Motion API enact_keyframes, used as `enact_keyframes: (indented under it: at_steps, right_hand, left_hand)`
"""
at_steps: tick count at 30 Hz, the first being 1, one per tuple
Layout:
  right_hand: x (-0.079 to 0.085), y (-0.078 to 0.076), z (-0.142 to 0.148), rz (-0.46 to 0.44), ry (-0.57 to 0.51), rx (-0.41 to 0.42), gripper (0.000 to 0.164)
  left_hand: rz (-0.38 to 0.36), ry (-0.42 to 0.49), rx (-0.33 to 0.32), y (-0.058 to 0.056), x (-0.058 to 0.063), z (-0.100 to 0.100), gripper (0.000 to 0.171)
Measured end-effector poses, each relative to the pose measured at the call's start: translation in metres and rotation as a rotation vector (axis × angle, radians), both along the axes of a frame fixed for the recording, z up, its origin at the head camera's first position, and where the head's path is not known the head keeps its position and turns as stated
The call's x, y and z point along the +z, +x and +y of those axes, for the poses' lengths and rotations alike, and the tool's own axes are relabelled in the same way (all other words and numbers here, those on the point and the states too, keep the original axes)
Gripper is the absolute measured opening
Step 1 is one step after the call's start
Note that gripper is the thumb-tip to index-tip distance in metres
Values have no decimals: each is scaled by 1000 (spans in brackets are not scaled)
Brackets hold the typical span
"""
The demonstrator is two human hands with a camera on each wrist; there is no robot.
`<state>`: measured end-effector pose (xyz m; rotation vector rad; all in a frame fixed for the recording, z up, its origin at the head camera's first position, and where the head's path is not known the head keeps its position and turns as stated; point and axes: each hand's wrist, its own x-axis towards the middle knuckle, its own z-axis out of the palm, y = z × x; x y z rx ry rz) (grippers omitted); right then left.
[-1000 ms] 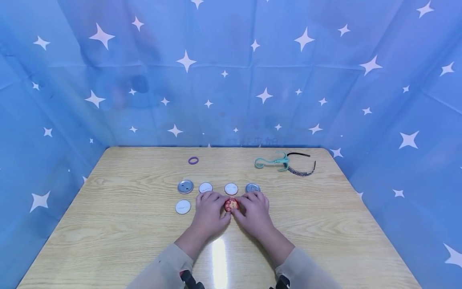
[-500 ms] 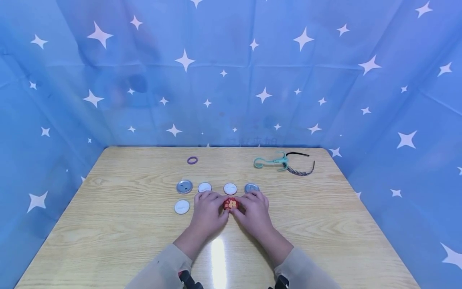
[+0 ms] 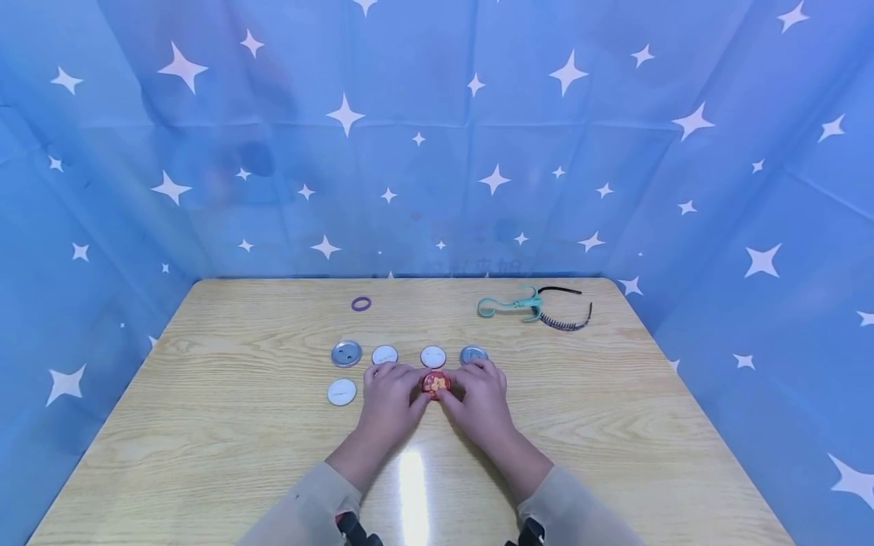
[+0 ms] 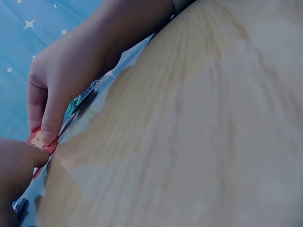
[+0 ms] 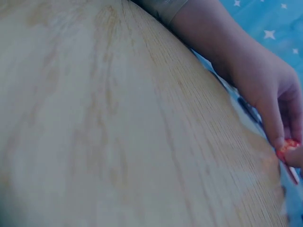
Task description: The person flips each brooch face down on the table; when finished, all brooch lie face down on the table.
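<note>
A round red button badge (image 3: 435, 385) with a yellow figure is gripped from both sides near the middle of the table. My left hand (image 3: 389, 398) pinches its left edge between thumb and fingers; my right hand (image 3: 480, 398) does the same at the right. In the left wrist view the right thumb (image 4: 49, 130) lies against the badge's face. Just beyond the hands, two white-backed badges (image 3: 433, 356) (image 3: 385, 355) lie face down, the left one close to my left fingers. A silver-backed disc (image 3: 474, 354) is partly covered by my right fingers.
At the left lie another silver disc (image 3: 346, 353) with two dark holes and a white disc (image 3: 341, 392). Farther back are a purple hair tie (image 3: 361, 303), a turquoise hooked piece (image 3: 512, 305) and a dark toothed headband (image 3: 565, 325). A star-patterned blue curtain (image 3: 410, 152) surrounds the wooden table (image 3: 239, 425).
The red badge has turned a little between my fingers, its yellow figure now at a different angle. Both hands keep their place around it; the whole view has shifted slightly.
</note>
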<state>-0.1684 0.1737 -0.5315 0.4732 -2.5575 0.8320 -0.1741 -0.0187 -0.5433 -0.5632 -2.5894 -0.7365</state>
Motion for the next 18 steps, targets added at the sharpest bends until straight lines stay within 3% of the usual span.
enact_keyframes:
  at_steps: [7, 13, 18]
  right_hand:
    - [-1, -1, 1, -8, -29, 10, 26]
    - [-3, -2, 2, 63, -62, 16, 24]
    - [-2, -3, 1, 63, -69, 12, 21]
  left_hand:
    - [-22, 20, 9, 1, 1, 1, 38]
    - [-34, 31, 7, 2, 3, 2, 36]
    - [-31, 34, 21, 2, 4, 2, 32]
